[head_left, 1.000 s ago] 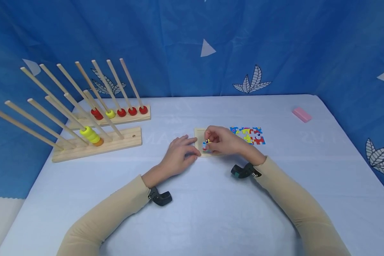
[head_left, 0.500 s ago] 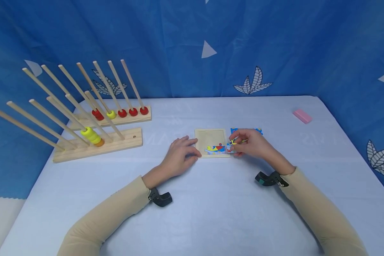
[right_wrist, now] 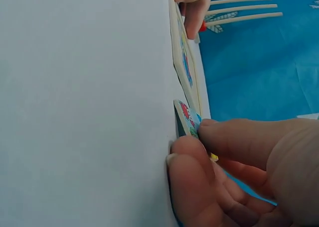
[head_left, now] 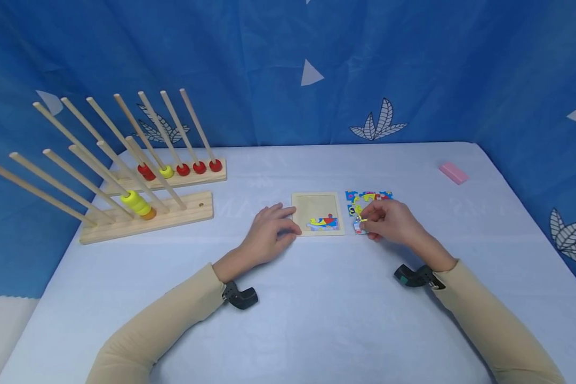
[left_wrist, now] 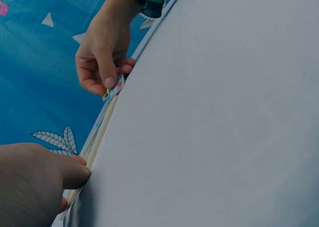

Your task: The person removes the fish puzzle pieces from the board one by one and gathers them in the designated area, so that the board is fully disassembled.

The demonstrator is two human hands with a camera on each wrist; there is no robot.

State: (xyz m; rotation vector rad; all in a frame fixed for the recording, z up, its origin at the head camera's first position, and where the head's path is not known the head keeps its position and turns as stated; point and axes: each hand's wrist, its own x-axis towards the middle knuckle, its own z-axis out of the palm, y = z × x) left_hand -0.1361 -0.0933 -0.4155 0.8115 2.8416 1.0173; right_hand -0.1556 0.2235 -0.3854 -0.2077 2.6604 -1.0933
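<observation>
Between its thumb and fingers my right hand pinches a puzzle piece with light blue, red and yellow print. The right wrist view shows this piece tilted just off the white cloth. My left hand rests at the left edge of a square wooden puzzle tray, thumb and fingertips touching its rim. Several joined pieces lie along the tray's bottom. Right of the tray, a patch of colourful puzzle pieces lies on the table, partly hidden by the right hand.
Two wooden peg racks with tall rods stand at the left, the front rack with yellow and orange beads, the back rack with red and yellow ones. A pink block lies at the far right. A blue curtain hangs behind the table.
My right hand has moved right, from over the tray to the loose pieces, with the puzzle piece in its fingers. The left hand has stayed at the tray's edge.
</observation>
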